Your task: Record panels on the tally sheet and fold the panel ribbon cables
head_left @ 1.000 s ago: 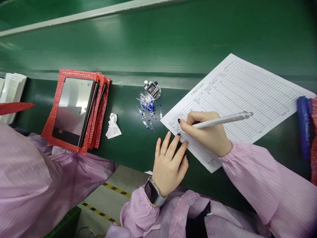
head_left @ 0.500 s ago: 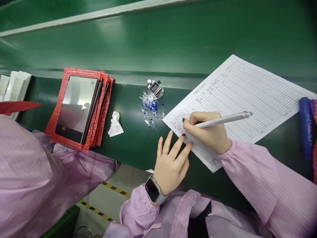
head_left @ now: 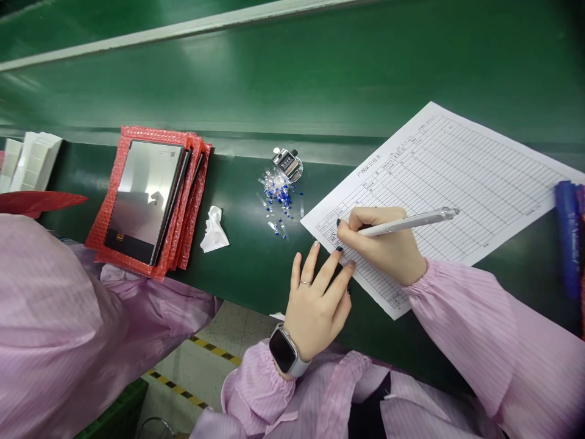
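Observation:
A printed form (head_left: 470, 183) with a ruled grid lies slanted on the green bench. My right hand (head_left: 384, 244) is closed around a white pen (head_left: 406, 221), its tip end down at the form's left part. My left hand (head_left: 317, 299), with a ring and a watch (head_left: 283, 349) on the wrist, lies flat with fingers spread. Its fingertips rest at the form's lower left edge. Beyond it sit a metal tally counter (head_left: 287, 164) and a small heap of clear strips with blue ends (head_left: 278, 192).
Left of the heap lies a crumpled white tissue (head_left: 214, 230). A stack of flat screen panels (head_left: 146, 189) in red bubble wrap (head_left: 192, 201) stands farther left, near a co-worker's pink sleeve (head_left: 55, 329). A blue marker (head_left: 567, 238) lies at the right edge.
The red piece by the co-worker at the left has shifted slightly right. My pen's upper end has tilted a little to the left and down; my left hand stays in place.

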### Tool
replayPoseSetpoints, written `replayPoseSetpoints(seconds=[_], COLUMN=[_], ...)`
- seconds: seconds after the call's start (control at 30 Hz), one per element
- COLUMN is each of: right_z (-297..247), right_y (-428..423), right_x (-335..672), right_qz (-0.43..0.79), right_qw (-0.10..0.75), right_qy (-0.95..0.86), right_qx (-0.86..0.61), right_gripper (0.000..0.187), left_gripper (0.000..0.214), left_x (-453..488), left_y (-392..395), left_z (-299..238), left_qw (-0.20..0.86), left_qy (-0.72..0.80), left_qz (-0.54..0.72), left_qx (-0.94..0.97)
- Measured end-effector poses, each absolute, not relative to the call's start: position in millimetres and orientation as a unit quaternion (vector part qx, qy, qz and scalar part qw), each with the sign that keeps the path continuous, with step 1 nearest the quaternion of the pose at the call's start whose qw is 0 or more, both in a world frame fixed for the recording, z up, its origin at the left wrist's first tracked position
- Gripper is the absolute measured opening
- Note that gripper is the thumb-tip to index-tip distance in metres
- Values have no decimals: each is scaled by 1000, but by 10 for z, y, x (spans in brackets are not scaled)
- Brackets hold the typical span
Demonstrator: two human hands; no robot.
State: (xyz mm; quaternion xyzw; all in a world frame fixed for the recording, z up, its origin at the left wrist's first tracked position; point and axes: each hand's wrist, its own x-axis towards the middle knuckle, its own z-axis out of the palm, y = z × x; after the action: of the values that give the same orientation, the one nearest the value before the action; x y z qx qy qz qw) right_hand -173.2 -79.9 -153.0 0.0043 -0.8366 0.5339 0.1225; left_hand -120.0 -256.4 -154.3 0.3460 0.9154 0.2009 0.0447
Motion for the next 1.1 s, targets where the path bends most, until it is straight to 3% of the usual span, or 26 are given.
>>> replayPoseSetpoints(seconds=[1.1], right_z=[-1547], right_y=[-797], right_x=[-1745], right_qz=[534], right_qw=[119], right_qy=[-837], right_qx=[-9], right_gripper=[35], left_gripper=[44], left_x=[-1199], left_y=[-2567], left_z=[-1542], left_qw=[49], left_qy=[915], left_qz=[209], left_qx=[343])
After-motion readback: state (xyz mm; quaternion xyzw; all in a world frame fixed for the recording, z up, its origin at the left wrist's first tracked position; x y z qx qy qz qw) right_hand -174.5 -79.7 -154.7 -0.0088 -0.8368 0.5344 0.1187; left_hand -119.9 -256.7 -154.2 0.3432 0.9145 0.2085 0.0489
